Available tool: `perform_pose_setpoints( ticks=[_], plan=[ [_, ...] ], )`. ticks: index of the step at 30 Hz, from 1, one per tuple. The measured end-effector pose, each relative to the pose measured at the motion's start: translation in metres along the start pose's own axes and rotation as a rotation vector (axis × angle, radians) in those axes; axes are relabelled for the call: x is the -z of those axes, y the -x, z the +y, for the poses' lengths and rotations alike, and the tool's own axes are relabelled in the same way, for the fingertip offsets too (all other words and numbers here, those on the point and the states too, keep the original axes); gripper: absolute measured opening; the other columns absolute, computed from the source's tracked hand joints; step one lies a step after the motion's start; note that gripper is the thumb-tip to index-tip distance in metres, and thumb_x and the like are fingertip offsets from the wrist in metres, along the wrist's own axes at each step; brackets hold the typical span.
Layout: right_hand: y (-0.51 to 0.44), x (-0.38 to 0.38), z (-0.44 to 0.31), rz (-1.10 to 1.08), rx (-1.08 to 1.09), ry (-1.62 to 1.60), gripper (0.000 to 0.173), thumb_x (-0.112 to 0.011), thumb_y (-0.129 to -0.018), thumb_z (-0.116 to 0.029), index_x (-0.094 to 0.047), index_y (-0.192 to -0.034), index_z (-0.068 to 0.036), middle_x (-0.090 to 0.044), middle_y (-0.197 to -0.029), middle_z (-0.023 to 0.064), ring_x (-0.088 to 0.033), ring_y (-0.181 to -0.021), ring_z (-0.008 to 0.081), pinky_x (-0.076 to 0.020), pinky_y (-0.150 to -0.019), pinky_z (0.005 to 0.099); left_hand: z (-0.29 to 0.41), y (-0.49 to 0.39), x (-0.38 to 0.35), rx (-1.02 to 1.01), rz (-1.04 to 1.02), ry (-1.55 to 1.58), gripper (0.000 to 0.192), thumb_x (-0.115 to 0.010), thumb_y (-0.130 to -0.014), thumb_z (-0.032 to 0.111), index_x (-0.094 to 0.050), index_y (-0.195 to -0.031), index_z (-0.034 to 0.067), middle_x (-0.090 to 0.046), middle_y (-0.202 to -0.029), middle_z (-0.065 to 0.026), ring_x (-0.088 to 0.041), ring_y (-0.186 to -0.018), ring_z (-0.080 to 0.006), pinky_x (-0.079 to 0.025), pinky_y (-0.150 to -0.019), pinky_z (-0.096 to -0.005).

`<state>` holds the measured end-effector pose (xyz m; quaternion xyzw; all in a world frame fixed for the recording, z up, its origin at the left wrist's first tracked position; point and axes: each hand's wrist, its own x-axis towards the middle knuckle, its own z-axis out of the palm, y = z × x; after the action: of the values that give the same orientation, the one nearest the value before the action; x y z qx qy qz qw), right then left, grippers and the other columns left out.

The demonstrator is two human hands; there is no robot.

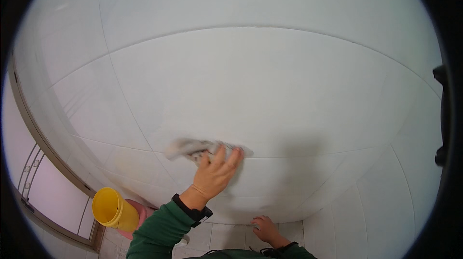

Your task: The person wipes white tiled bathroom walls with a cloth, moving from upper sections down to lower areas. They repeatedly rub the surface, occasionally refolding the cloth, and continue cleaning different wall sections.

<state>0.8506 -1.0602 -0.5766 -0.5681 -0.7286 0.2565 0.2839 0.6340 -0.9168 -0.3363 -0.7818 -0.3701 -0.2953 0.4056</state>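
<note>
My left hand [216, 175] presses a pale, dark-patterned cloth [191, 147] against a white tiled wall [260, 92]. The cloth is bunched under the fingers, and its left end is blurred. It lies along a horizontal joint between tiles. A black band with a small device sits at my left wrist, over the edge of a green sleeve. Lower down and to the right, my right hand [267, 229] hangs with nothing in it, its fingers loosely bent and thumb apart. Behind it show the foot of the wall and the floor.
At lower left, a yellow bucket [124, 215] stands on a pink stool or similar pink object [144, 212]. Beyond it is a framed door with frosted panels [58, 183]. A tiled side wall [383, 194] meets the wall at right. Pale floor tiles [227, 235] lie below.
</note>
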Motion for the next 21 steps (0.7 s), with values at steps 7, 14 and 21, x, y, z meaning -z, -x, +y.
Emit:
perform_pose_setpoints(
  ticks=[7, 14, 21],
  plan=[
    [0.003, 0.006, 0.012, 0.046, -0.025, 0.024, 0.028, -0.064, -0.08, -0.017, -0.066, -0.105, -0.006, -0.06, -0.117, 0.0156, -0.052, -0.11, 0.0361, -0.0419, -0.096, 0.0445, -0.086, -0.059, 0.019, 0.486, 0.395, -0.055, 0.044, -0.054, -0.081, 0.005, -0.058, -0.125, 0.01, -0.048, -0.136, -0.0078, -0.045, -0.117, -0.0376, -0.035, -0.091, -0.0487],
    [0.009, 0.004, 0.022, 0.049, -0.01, 0.044, 0.028, -0.064, -0.078, -0.017, -0.066, -0.104, -0.006, -0.06, -0.117, 0.0158, -0.052, -0.111, 0.0356, -0.0415, -0.097, 0.0446, 0.001, -0.016, -0.002, -0.073, 0.151, 0.065, 0.044, -0.055, -0.079, 0.006, -0.059, -0.122, 0.011, -0.046, -0.133, -0.0042, -0.045, -0.119, -0.0335, -0.036, -0.09, -0.0558],
    [0.015, 0.011, 0.022, 0.075, -0.043, 0.041, 0.029, -0.063, -0.077, -0.016, -0.065, -0.105, -0.006, -0.06, -0.117, 0.0163, -0.052, -0.112, 0.0359, -0.0409, -0.098, 0.0449, -0.064, -0.062, 0.012, 0.313, 0.385, 0.018, 0.044, -0.051, -0.081, 0.004, -0.061, -0.123, 0.011, -0.047, -0.136, -0.0046, -0.043, -0.12, -0.0367, -0.034, -0.086, -0.051]
  ],
)
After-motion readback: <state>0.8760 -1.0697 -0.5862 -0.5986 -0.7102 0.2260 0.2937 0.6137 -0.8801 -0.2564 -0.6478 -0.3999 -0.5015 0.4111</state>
